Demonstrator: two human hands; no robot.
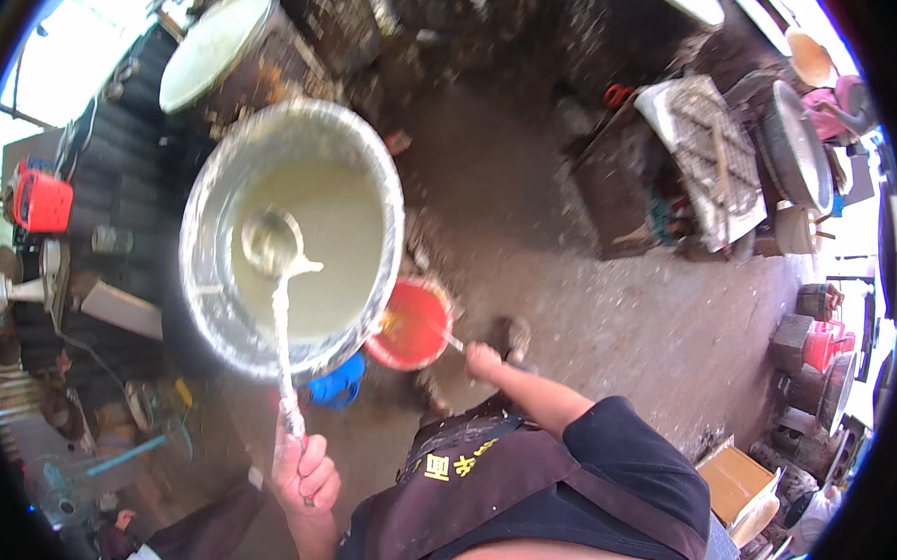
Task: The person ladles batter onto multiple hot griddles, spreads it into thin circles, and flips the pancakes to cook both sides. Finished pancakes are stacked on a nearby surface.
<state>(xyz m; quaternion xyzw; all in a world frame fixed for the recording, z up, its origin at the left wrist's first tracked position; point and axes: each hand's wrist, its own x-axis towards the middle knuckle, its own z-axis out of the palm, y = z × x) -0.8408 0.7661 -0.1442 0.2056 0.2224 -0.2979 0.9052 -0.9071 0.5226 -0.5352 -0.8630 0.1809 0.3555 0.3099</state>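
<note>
My left hand (305, 474) is closed round the end of a long-handled ladle (283, 332), whose handle is crusted or wrapped in white. The ladle's round bowl rests in pale, cloudy liquid (331, 235) inside a large metal pot (193, 206). Lower and to the right, my right hand (482, 363) grips a thin, light-coloured handle (451, 341). That handle slants into a red bucket (437, 298) beside the pot; its far end is hard to make out. Something yellowish shows inside the bucket.
A blue plastic container (337, 384) stands below the pot's rim. Another person (194, 536) is at lower left, near a light blue pipe (126, 455). Right lies a grimy board (708, 159) by a round basin (801, 149). A cardboard box (740, 482) sits at lower right.
</note>
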